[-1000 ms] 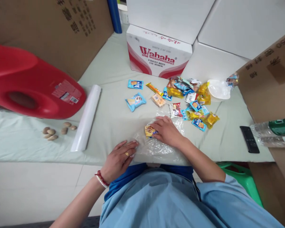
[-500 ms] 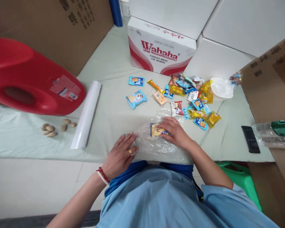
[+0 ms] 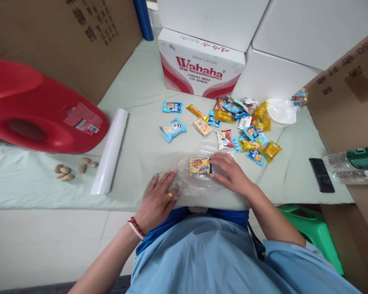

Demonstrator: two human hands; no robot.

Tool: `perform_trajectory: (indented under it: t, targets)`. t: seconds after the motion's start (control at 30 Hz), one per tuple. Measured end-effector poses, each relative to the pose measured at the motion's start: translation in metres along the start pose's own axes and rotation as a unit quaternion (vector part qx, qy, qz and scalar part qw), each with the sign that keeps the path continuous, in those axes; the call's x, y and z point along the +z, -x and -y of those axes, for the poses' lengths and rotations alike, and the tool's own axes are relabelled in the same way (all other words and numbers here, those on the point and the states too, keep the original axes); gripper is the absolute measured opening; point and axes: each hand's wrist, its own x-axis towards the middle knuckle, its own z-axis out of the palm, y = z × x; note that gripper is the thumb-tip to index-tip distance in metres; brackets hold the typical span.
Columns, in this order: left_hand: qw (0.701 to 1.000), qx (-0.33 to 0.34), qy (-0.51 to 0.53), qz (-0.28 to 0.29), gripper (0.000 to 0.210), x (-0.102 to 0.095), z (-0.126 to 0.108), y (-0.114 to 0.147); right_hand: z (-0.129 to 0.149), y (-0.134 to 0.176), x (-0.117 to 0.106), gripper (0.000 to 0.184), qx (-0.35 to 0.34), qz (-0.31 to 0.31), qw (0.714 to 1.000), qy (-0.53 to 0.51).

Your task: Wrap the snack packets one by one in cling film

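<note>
A yellow and blue snack packet [image 3: 200,166] with a cookie picture lies on a crumpled sheet of clear plastic film [image 3: 193,188] near the table's front edge. My right hand [image 3: 231,173] is at the packet's right end, thumb and fingers apart, the fingertips close to its edge; whether they touch it I cannot tell. My left hand [image 3: 159,200] rests flat, fingers stretched out, on the left edge of the film. Beyond the film lie a blue snack packet [image 3: 173,130], a clear-wrapped biscuit [image 3: 202,126] and a red and white packet [image 3: 225,139].
Several mixed snacks [image 3: 251,134] are heaped at the right by a white bowl [image 3: 280,112]. A white roll [image 3: 110,151], several stones [image 3: 65,170] and a red jug [image 3: 49,110] stand left. A Wahaha box [image 3: 202,67] is behind; a black remote [image 3: 322,175] and bottles [image 3: 355,160] lie right.
My right hand has drawn back slightly to the right, so more of the yellow packet shows. The left hand stays on the film. The whole view has shifted a little.
</note>
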Motion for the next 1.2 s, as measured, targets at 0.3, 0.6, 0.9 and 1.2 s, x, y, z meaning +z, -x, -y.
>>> perform_trajectory:
  t: [0.3, 0.6, 0.9, 1.2]
  targets:
    - [0.999, 0.004, -0.019, 0.037, 0.018, -0.005, -0.011, -0.008, 0.008, -0.028, -0.014, 0.031, -0.014, 0.022, 0.996, 0.082]
    - [0.999, -0.012, -0.003, 0.03, 0.019, -0.002, -0.01, -0.002, -0.003, -0.148, 0.008, 0.019, -0.139, 0.248, 0.948, 0.143]
    - [1.0, -0.001, -0.001, -0.005, 0.019, -0.002, -0.011, 0.0, -0.004, -0.197, 0.047, 0.021, 0.119, 0.192, 0.958, 0.179]
    - [0.996, -0.036, 0.071, -0.047, 0.048, -0.01, 0.001, -0.003, 0.025, -0.107, 0.003, 0.028, -0.05, 0.173, 0.977, 0.114]
